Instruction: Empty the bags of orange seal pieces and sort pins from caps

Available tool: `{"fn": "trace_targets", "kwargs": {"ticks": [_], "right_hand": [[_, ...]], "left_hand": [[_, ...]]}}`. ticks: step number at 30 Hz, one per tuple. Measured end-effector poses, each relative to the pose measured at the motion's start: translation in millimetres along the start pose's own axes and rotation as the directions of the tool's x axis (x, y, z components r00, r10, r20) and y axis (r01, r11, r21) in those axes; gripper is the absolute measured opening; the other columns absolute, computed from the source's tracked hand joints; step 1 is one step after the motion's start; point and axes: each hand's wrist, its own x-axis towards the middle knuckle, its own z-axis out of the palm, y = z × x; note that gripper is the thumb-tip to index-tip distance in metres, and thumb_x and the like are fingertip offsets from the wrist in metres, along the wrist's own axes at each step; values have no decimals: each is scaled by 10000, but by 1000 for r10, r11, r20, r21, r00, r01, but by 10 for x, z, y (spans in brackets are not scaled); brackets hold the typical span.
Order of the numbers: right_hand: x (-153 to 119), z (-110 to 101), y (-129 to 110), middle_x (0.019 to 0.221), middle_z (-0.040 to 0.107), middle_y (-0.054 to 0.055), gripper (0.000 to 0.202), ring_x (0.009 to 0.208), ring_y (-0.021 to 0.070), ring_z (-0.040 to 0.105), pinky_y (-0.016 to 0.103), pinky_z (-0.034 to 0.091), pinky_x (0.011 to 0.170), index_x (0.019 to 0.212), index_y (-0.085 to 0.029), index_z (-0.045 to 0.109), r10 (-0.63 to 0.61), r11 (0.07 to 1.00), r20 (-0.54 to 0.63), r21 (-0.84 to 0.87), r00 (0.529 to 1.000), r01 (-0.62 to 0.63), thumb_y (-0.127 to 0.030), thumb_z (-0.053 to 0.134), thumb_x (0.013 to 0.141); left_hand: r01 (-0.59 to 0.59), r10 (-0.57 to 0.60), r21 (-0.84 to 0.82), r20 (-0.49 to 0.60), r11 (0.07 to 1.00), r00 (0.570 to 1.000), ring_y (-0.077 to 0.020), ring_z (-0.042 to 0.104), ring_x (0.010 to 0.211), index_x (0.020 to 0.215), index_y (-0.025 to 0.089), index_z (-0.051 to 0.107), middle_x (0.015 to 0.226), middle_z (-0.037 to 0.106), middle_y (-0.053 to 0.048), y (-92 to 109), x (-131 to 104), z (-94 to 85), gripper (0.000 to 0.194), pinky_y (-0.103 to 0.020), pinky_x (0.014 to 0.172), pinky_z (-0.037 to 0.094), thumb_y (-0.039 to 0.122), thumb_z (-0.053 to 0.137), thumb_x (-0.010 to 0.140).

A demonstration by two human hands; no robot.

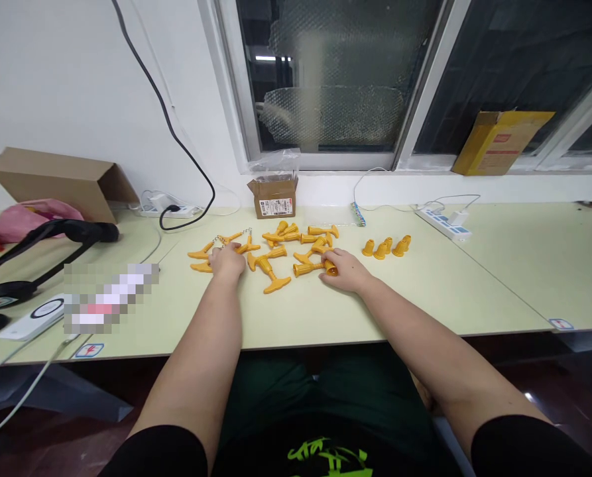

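Note:
Yellow T-shaped plastic pieces lie in a loose pile on the pale green table [296, 324], one of them [276, 285] nearest the front edge. My left hand [227, 262] is over the yellow handles with metal chains [201, 253] at the pile's left side; its fingertips are hidden among them. On the right side of the pile, my right hand [346, 270] has its fingers round a yellow cup-shaped piece [331, 267]. Several yellow cups [380, 250] stand in a small group to the right of that hand.
A small open cardboard box [274, 199] stands by the wall behind the pile. Power strips lie at back left [174, 211] and right [442, 222]. Left are a larger box [57, 175], a black strap-like frame [37, 285] and a white pad [40, 318] with cables.

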Motion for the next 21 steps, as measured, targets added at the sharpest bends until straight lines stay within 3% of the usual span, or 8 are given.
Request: {"fn": "trace_targets", "kwargs": {"ticks": [7,10,11,13,15,17,19,21], "right_hand": [[36,8,72,1079,693,53,317,873,229,646,398,525,852,1135,-238,679,186,942,-208,315,960,-114,-368,666,846],[87,25,110,930,724,14,322,706,185,617,348,526,713,1092,-237,646,374,784,-203,591,905,-191,-403,681,819],[105,27,112,874,728,6,316,651,169,599,327,517,661,1054,-236,626,408,697,-155,689,900,-197,-424,696,810],[135,20,95,796,734,9,332,585,150,588,291,501,581,962,-236,578,405,495,-33,848,914,-189,-475,735,792],[154,-1,56,752,733,23,385,536,139,586,264,485,515,891,-237,543,369,302,83,931,926,-204,-522,777,781],[158,-29,12,717,722,32,400,509,135,585,247,477,478,862,-233,540,359,152,187,955,914,-255,-524,805,790],[151,-58,-22,693,706,36,360,497,127,576,236,479,465,872,-221,566,360,44,278,949,891,-314,-498,792,835],[138,-76,-37,663,680,24,330,492,118,558,224,469,462,888,-212,587,356,-9,333,936,873,-353,-481,777,865]], "left_hand": [[-44,44,-6,-12,999,999,-464,342,1387,788,157,646,1168,545,-203,61,-76,-36,211,-653,1191,257,63,745,627],[-294,290,-50,-75,955,954,-405,412,1366,952,193,680,1214,542,-165,176,-243,-12,265,-590,1210,300,100,702,705],[-414,411,-80,-52,907,910,-378,447,1354,1040,212,684,1238,549,-149,231,-325,7,319,-561,1210,329,125,695,733],[-610,631,-195,75,768,772,-329,513,1327,1205,245,665,1300,568,-122,352,-512,60,436,-509,1190,396,182,696,774],[-696,766,-325,210,641,607,-311,518,1363,1289,264,654,1402,560,-110,469,-695,119,511,-478,1178,430,218,711,784],[-727,829,-399,277,559,486,-316,505,1403,1262,263,691,1454,561,-105,561,-834,169,498,-491,1200,413,198,718,769],[-732,858,-447,277,514,434,-320,530,1390,1168,252,740,1434,599,-102,617,-914,200,418,-519,1206,405,160,702,762],[-713,866,-494,253,498,431,-317,580,1330,1087,245,766,1367,651,-101,637,-948,215,345,-530,1180,431,154,698,762]]}}
